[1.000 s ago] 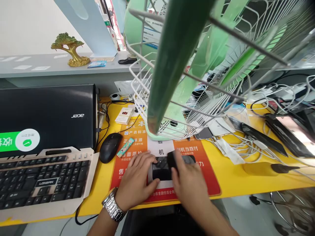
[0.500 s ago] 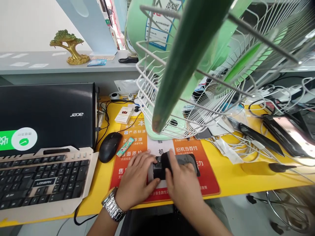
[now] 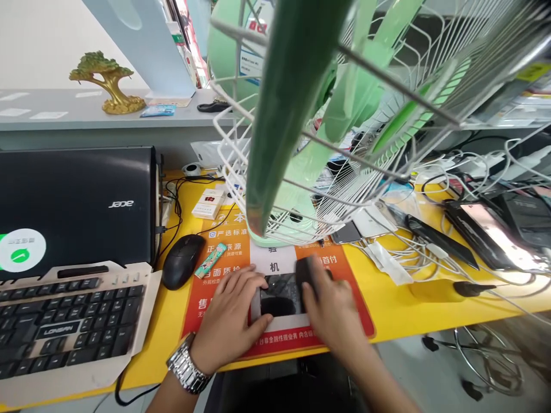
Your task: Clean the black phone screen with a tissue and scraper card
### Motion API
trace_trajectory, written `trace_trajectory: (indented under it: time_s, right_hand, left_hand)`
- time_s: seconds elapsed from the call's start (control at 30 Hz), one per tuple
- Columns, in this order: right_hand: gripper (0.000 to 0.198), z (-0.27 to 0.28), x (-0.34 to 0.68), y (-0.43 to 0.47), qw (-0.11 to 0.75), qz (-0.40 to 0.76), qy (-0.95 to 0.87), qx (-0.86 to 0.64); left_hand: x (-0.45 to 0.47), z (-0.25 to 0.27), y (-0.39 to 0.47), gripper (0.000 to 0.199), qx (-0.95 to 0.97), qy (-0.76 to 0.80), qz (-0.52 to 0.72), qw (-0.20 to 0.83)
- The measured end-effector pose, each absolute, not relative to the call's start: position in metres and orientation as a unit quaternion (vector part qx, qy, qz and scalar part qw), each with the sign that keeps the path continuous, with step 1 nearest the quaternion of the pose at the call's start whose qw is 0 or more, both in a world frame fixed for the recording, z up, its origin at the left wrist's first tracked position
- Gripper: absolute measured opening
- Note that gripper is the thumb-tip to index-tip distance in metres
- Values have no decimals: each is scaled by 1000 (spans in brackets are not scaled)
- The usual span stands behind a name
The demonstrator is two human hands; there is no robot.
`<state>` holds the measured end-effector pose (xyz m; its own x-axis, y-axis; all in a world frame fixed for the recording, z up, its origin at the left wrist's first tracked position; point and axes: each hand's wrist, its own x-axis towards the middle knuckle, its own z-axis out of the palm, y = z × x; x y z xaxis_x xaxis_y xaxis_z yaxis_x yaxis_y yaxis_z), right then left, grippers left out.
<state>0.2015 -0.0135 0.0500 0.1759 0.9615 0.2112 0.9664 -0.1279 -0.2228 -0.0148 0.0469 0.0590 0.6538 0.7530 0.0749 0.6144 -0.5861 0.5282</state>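
Observation:
A smartphone (image 3: 282, 295) lies flat on the orange and red mat (image 3: 202, 344), its glossy black face up and a pale strip along its near edge. My left hand (image 3: 232, 312) rests at the phone's left end, fingers at the far side and thumb at the near side, gripping it in place. In my right hand (image 3: 333, 304) is a small dark pad (image 3: 303, 275), pinched between thumb and fingers and held on the phone's right part. Motion blurs this hand, and the pad's exact kind cannot be made out. The right end of the phone is hidden under it.
A green fan (image 3: 293, 115) with a wire guard looms close above the mat. Left are a black mouse (image 3: 183, 261), a keyboard (image 3: 69, 321) and a laptop (image 3: 77, 206). A cigarette pack (image 3: 209, 203) sits behind. Tangled cables (image 3: 413, 258) and another phone (image 3: 495, 229) lie right.
My right hand has slid the dark pad rightward along the phone, baring more of its glossy middle. My left hand has kept its place on the phone. The whole view has shifted slightly.

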Motion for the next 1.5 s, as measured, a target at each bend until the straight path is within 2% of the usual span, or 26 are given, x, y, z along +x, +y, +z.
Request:
trace_trajectory:
  time_s: [0.13,0.37,0.57,0.63,0.73,0.83,1.03,1.13,1.33,1.5]
  right_hand:
    - [58,59,162,-2,126,42,-699,-703]
    - [57,61,216,-5,64,-13,-619,-783]
    - [65,65,151,5,108,75,-723,-678]
    - [63,65,155,6,102,84,-716,-685]
    - [55,61,195,2,84,57,-661,-743]
    - [56,57,224,-2,88,15,-622,-778]
    - [55,65,165,7,97,64,-699,-706]
    - [56,65,167,10,87,91,-702,-701]
    - [57,57,233,3,89,39,-600,-794]
    - [59,59,185,2,115,49,-675,-727]
  left_hand:
    - [-14,58,45,39,875,394,151,236]
    - [-14,60,46,35,880,391,128,236]
    - [-13,60,46,33,882,396,120,226]
    - [-12,60,46,31,882,397,116,227]
    - [-12,62,46,26,881,399,107,230]
    - [-13,63,48,28,881,399,102,231]
    - [-13,60,47,35,885,392,107,226]
    - [-13,61,45,31,884,395,106,226]
    - [-13,63,47,26,884,398,100,223]
    - [-11,63,47,26,888,391,103,220]
